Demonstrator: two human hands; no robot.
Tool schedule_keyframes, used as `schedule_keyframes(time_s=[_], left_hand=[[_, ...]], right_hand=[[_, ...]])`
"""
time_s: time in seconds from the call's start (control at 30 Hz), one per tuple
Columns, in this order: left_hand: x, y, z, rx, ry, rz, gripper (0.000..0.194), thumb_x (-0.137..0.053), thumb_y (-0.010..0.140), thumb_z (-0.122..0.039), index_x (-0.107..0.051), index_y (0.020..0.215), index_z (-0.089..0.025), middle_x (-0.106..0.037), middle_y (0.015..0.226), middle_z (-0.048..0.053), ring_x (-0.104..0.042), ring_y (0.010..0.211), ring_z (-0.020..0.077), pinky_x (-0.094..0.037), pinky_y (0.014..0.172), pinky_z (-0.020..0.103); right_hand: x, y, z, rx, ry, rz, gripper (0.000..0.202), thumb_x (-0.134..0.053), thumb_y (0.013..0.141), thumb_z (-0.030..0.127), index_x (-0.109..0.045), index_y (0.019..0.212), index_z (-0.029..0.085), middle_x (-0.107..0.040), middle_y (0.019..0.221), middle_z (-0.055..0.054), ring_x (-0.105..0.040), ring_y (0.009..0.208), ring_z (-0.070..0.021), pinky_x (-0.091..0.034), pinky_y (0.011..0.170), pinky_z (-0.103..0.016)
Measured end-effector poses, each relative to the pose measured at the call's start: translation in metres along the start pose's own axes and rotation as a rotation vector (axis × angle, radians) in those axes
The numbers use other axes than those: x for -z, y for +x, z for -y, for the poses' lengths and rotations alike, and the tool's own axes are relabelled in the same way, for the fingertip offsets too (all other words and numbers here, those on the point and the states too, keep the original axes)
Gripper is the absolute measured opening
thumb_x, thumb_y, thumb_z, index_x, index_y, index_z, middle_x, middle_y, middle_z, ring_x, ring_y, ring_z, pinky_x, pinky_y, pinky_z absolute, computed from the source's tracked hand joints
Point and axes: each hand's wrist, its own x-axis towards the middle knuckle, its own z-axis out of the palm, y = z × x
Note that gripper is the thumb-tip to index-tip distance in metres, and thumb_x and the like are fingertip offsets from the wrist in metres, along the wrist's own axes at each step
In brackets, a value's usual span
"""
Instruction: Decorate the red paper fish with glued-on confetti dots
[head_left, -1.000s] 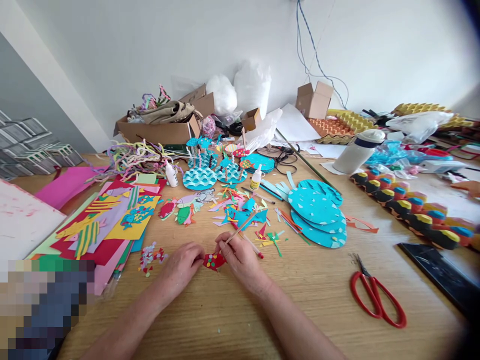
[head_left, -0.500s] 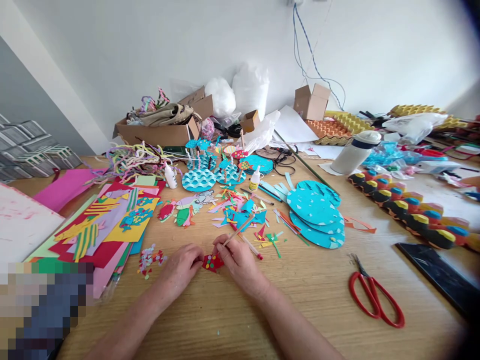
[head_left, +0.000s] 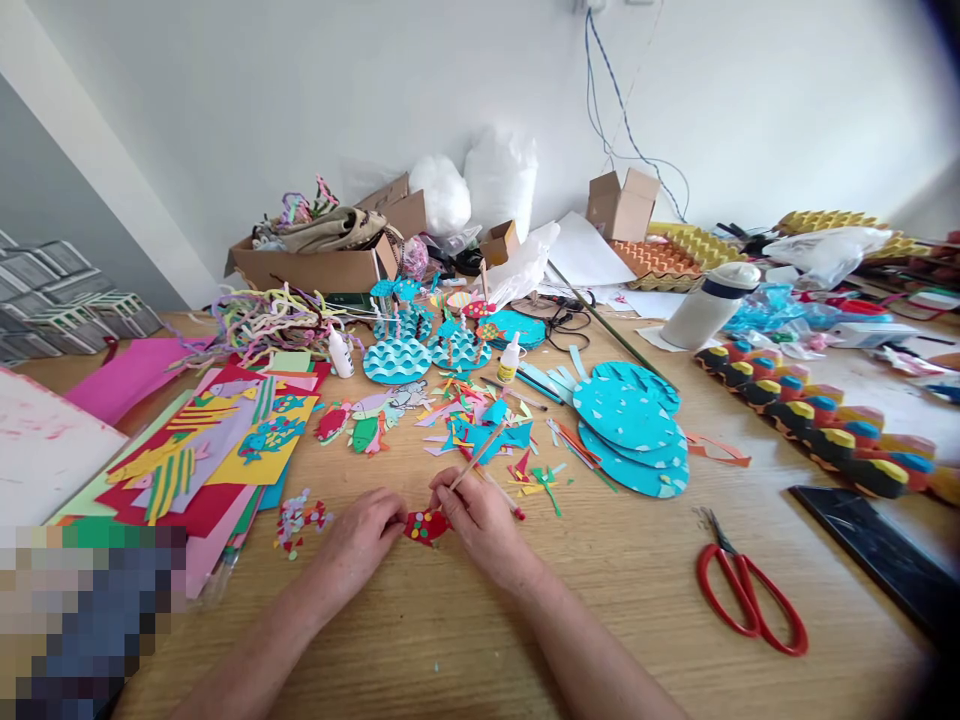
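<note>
A small red paper fish [head_left: 426,526] with coloured dots lies between my hands on the table. My left hand [head_left: 369,524] pinches its left edge. In my right hand [head_left: 477,516] is a thin wooden stick [head_left: 480,452], slanting up to the right, while the fingers rest by the fish's right end. Left of my left hand is a scatter of tiny paper dots [head_left: 298,520]. Beyond the hands lie cut paper scraps [head_left: 480,430] and several paper fish [head_left: 367,430]. The stick's lower tip is hidden by my fingers.
Red-handled scissors [head_left: 750,590] and a dark phone [head_left: 862,555] lie to the right. Blue paper discs [head_left: 630,410] overlap beyond the right hand. Two glue bottles [head_left: 509,360] [head_left: 340,352] stand farther back. Stacked coloured paper [head_left: 202,510] is on the left.
My right hand has shifted slightly to the right, showing a little more of the dotted red fish. The left hand keeps its hold.
</note>
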Motion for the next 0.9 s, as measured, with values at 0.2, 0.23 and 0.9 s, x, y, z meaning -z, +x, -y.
schedule_keyframes(time_s=[0.2,0.23,0.9], left_hand=[[-0.0015,0.0002,0.0027,0.0,-0.017,0.002,0.012,-0.047,0.075,-0.011,-0.056,0.071,-0.019,-0.059,0.077,0.001,-0.054,0.077,0.0175,-0.039,0.067,0.026],[-0.0018,0.0003,0.003,-0.002,-0.019,0.0,0.013,-0.047,0.075,-0.011,-0.056,0.071,-0.019,-0.059,0.077,0.001,-0.054,0.077,0.0174,-0.039,0.067,0.026],[-0.0037,0.0008,0.0039,-0.006,-0.02,-0.014,0.013,-0.047,0.075,-0.012,-0.057,0.071,-0.019,-0.059,0.076,0.001,-0.055,0.075,0.0177,-0.039,0.066,0.026]], right_hand=[[0.0006,-0.0006,0.0005,0.013,-0.013,0.013,0.016,-0.039,0.083,0.014,-0.052,0.075,0.018,-0.059,0.066,0.0,-0.054,0.059,-0.0119,-0.04,0.056,-0.022],[0.0005,-0.0005,0.0005,0.01,-0.005,0.003,0.016,-0.039,0.083,0.014,-0.052,0.076,0.018,-0.059,0.066,-0.001,-0.053,0.059,-0.012,-0.04,0.056,-0.022],[-0.0028,0.0004,-0.0023,-0.016,0.032,-0.035,0.014,-0.039,0.083,0.016,-0.051,0.078,0.018,-0.059,0.066,-0.001,-0.053,0.058,-0.0116,-0.041,0.054,-0.022]])
